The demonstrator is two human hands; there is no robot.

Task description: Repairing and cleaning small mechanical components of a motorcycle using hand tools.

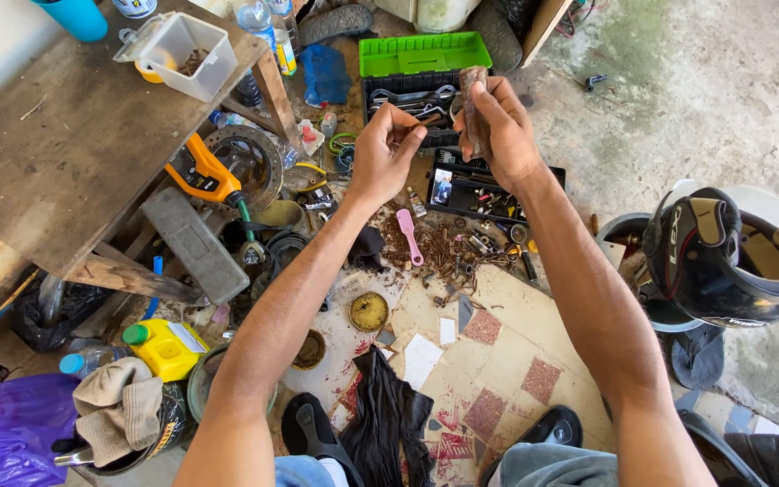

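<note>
My right hand (502,131) grips a rusty metal bar (474,104) by its lower half, raised above the open tool case (426,68). Its long axis runs near upright, top tilted slightly away. It looks stiff, heavy and rough, so I hold it mid-length. My left hand (385,149) pinches a small rusty piece (426,120) just beside it.

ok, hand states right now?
Left hand: closed, pinching a small rusty brown part.
Right hand: closed on a long rusty metal piece.
</note>
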